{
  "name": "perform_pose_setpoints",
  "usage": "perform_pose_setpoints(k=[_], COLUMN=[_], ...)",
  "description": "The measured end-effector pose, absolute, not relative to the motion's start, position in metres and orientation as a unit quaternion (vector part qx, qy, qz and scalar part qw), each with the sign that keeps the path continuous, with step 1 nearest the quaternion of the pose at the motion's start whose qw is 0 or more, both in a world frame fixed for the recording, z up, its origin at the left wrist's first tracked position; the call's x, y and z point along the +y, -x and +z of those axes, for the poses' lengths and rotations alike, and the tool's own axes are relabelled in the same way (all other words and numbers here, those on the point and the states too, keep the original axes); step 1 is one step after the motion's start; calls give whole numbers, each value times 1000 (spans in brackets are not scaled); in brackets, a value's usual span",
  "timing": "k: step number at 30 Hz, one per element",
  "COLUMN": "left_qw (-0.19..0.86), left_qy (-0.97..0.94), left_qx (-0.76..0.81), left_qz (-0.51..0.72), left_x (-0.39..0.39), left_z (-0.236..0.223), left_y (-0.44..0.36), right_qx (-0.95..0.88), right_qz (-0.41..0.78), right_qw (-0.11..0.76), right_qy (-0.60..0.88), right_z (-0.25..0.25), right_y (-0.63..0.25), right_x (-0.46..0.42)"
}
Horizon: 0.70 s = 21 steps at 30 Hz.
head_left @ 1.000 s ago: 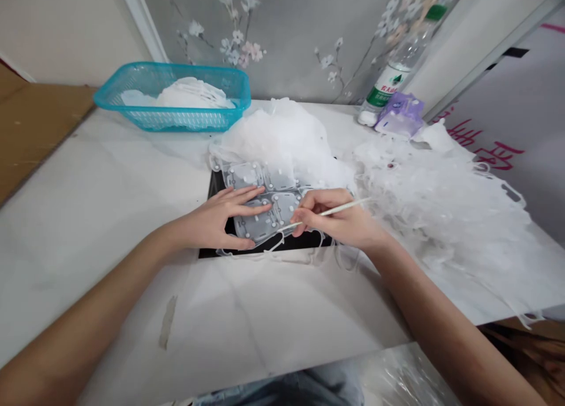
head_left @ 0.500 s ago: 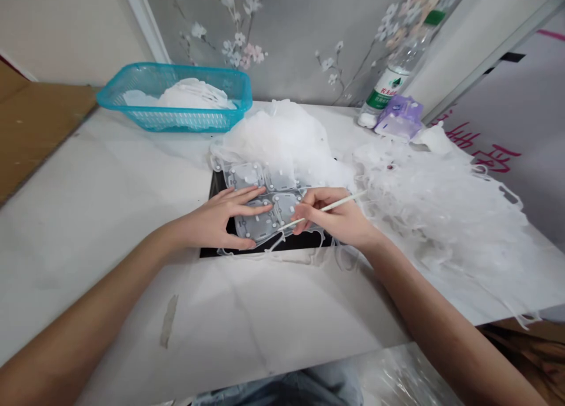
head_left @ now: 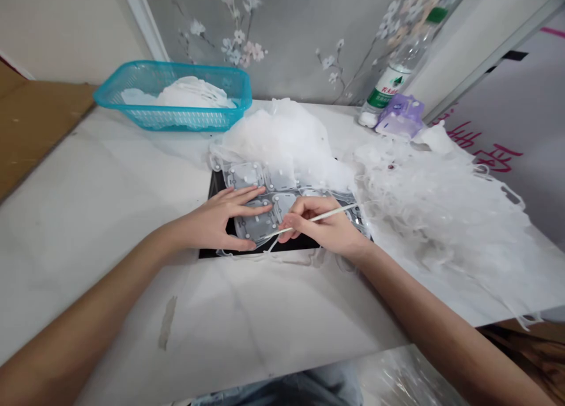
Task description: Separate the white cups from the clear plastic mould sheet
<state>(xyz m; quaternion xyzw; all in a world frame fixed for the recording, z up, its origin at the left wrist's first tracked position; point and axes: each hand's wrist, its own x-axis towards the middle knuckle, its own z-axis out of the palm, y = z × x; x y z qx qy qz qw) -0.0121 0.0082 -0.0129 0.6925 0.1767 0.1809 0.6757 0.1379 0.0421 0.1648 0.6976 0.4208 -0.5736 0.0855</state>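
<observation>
A translucent molded sheet [head_left: 256, 222] with rounded panels and small holes lies on a black board [head_left: 216, 185]. My left hand [head_left: 223, 218] rests on the sheet's left side, fingers spread and thumb near its lower edge. In my right hand [head_left: 320, 223] is a thin pale stick [head_left: 329, 214], gripped like a pen. The stick's tip points left to the lower edge of the sheet, close to my left thumb. Thin clear strips [head_left: 276, 243] hang along that edge. Behind the hands, a white heap of thin translucent pieces [head_left: 282, 135] covers the upper part of the sheet.
A blue plastic basket [head_left: 176, 123] with white pieces stands at the back left. On the right spreads a large pile of stringy clear scraps [head_left: 441, 218]. A water bottle [head_left: 388, 82] and a purple packet [head_left: 401, 116] stand at the back right. Below lies a clear plastic bag [head_left: 406, 376].
My right hand has moved left and slightly down with the stick, bringing its tip along the lower edge toward my left thumb. My left hand stays in place.
</observation>
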Motion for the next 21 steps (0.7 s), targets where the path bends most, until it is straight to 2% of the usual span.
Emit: perform_pose_setpoints(k=[5,15,21], left_qw=[682,691,685], left_qy=[-688,-680,-688], left_qx=[178,180,177], left_qz=[173,166,164], left_x=[9,11,11], left_z=[-11,-10,-9], left_y=[13,14,13], right_qx=[491,462,490], right_qz=[-552,-570,-545], right_qw=[120,103,163], right_qy=[-663,-672,-661], right_z=[174,168,182], right_y=[-142,-137,-145], right_x=[51,45,64])
